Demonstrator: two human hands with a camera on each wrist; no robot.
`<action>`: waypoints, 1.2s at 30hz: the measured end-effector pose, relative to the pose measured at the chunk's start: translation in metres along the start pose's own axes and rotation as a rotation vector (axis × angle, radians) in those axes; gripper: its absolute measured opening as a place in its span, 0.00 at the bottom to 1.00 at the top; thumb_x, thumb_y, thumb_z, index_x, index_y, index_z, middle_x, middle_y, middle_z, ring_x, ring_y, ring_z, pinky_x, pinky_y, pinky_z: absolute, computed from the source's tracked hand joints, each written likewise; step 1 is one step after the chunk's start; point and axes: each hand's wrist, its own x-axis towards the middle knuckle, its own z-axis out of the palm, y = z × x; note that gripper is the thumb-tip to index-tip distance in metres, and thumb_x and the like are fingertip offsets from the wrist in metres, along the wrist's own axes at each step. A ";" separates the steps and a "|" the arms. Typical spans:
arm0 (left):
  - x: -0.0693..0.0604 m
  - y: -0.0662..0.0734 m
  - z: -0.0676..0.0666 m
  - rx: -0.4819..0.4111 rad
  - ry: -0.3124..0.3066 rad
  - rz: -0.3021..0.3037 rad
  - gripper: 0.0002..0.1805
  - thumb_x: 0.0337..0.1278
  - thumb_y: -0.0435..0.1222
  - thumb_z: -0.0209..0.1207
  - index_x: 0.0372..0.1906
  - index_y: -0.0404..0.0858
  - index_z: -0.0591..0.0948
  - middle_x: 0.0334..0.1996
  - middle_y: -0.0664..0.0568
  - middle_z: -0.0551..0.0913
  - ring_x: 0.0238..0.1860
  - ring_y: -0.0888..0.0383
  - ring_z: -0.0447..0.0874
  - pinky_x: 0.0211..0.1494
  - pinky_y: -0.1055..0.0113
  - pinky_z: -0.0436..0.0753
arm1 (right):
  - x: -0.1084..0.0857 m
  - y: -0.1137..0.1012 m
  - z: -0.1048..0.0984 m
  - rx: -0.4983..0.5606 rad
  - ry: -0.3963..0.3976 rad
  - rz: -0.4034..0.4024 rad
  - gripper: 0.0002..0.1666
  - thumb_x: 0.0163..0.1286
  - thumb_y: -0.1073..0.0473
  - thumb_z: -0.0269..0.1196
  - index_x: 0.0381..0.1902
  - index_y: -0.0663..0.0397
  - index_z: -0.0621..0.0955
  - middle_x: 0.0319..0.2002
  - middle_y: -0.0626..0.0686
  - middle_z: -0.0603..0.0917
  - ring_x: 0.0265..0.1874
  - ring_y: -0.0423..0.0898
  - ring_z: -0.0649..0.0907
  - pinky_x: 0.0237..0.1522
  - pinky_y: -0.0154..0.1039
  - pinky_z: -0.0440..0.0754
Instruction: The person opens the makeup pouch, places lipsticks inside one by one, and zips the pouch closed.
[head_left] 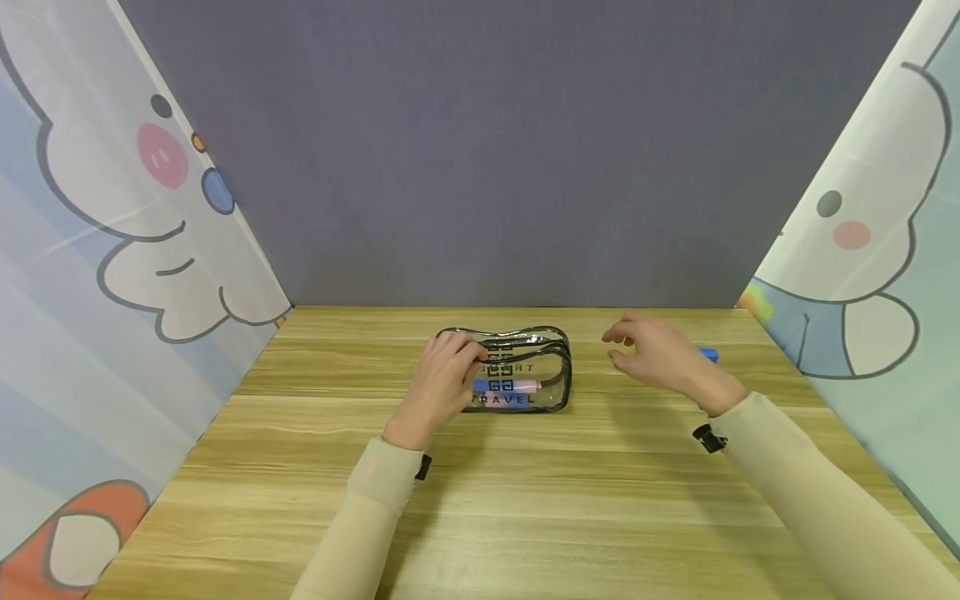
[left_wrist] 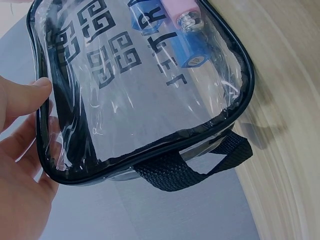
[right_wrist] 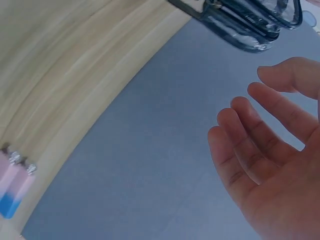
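Note:
A clear plastic toiletry pouch (head_left: 553,392) with black piping and the word TRAVEL stands on the table in the head view. My left hand (head_left: 444,377) grips its top left edge. In the left wrist view, the thumb (left_wrist: 41,90) lies on the pouch's near side and the fingers go behind its edge. Inside lie pink-and-blue tubes (left_wrist: 192,50), seen through the plastic. My right hand (head_left: 651,354) hovers to the right of the pouch, holding nothing. Its fingers are loosely bent and apart from the thumb in the right wrist view.
Two more pink-and-blue tubes (right_wrist: 17,182) lie on the wooden table (head_left: 570,517); in the head view a blue end (head_left: 707,355) shows behind the right hand. A black strap handle (left_wrist: 170,172) juts from the pouch's side. A grey panel (head_left: 480,167) borders the table's back.

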 end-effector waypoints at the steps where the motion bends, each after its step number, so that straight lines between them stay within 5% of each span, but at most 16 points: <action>1: 0.000 0.000 0.000 0.000 0.001 0.000 0.09 0.59 0.24 0.67 0.40 0.39 0.86 0.42 0.50 0.83 0.44 0.50 0.78 0.45 0.57 0.73 | -0.002 0.003 0.000 0.000 -0.002 0.006 0.15 0.68 0.62 0.65 0.50 0.62 0.86 0.46 0.57 0.85 0.43 0.56 0.83 0.45 0.55 0.81; 24: -0.001 -0.001 -0.001 -0.014 -0.002 0.001 0.08 0.59 0.24 0.66 0.40 0.38 0.85 0.42 0.49 0.83 0.44 0.48 0.78 0.46 0.55 0.74 | -0.050 0.064 0.004 -0.005 0.046 0.047 0.12 0.64 0.65 0.66 0.44 0.66 0.86 0.37 0.55 0.84 0.36 0.53 0.81 0.40 0.53 0.79; 36: 0.000 0.000 -0.001 -0.014 -0.016 -0.010 0.08 0.60 0.24 0.66 0.40 0.38 0.86 0.43 0.49 0.84 0.45 0.48 0.79 0.47 0.55 0.75 | -0.067 0.096 0.012 -0.003 -0.019 0.114 0.13 0.66 0.62 0.68 0.44 0.66 0.87 0.40 0.59 0.88 0.37 0.55 0.85 0.39 0.55 0.81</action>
